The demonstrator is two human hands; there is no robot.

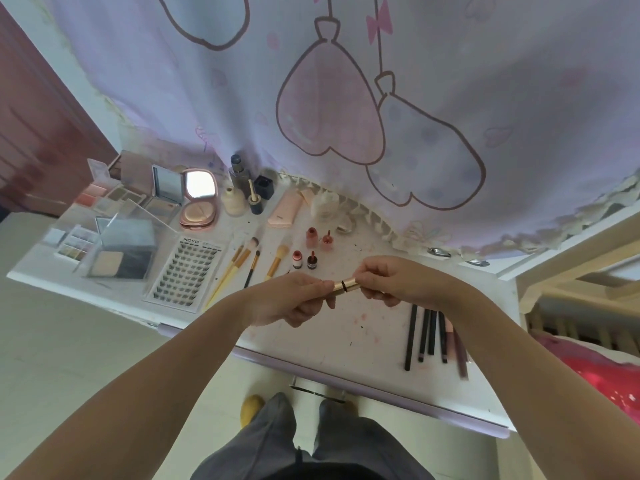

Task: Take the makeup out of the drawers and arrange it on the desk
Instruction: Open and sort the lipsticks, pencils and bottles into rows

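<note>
Both hands on the gold tube [345, 284]: left hand [298, 297] pinches its left end, right hand [391, 278] grips the right end, held above the surface [346, 337]. Long axis runs left-right, dark seam at mid-length (cap joint, I'd guess). Free spot lies just below the hands. Around it: small red bottles [304, 259] just behind, brushes [249, 261] to the left, pencils [429, 332] to the right under the right forearm, likeliest thing to snag.
</note>
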